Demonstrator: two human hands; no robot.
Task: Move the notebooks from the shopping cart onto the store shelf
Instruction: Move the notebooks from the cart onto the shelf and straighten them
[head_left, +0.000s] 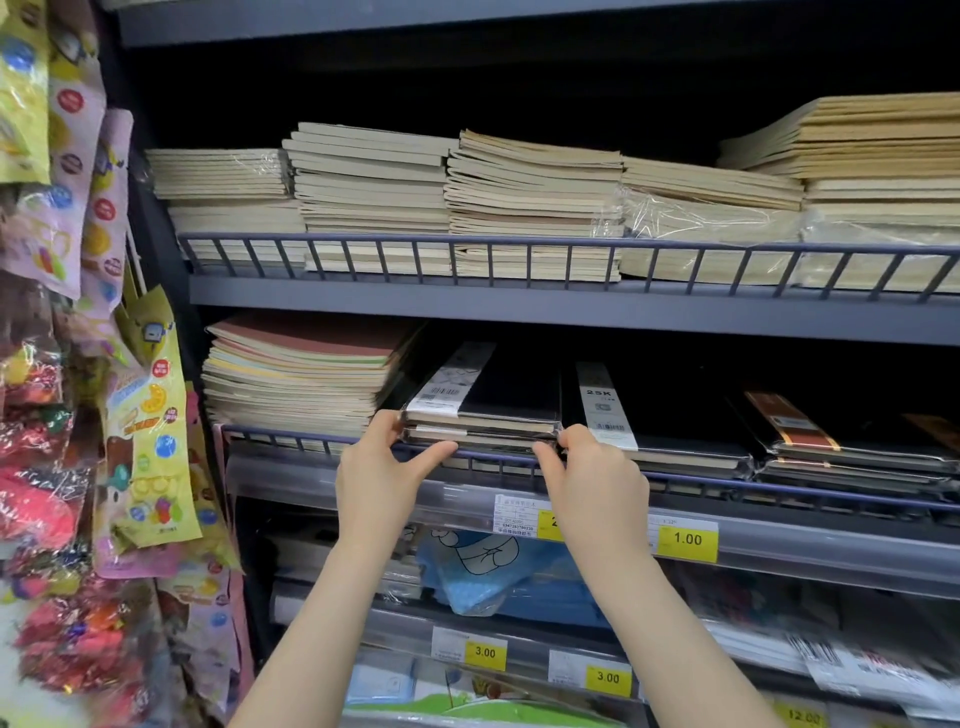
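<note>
A small stack of black notebooks with white paper bands, wrapped in clear film, lies on the middle store shelf, its near edge over the wire front rail. My left hand grips the stack's near left corner, thumb under the edge. My right hand holds the near right corner. More black notebooks lie just to the right on the same shelf. The shopping cart is out of view.
A pile of coloured-cover notebooks sits left of the black stack. Stacks of beige notebooks fill the shelf above. Yellow price tags line the rail below. Bagged toys and sweets hang at the left.
</note>
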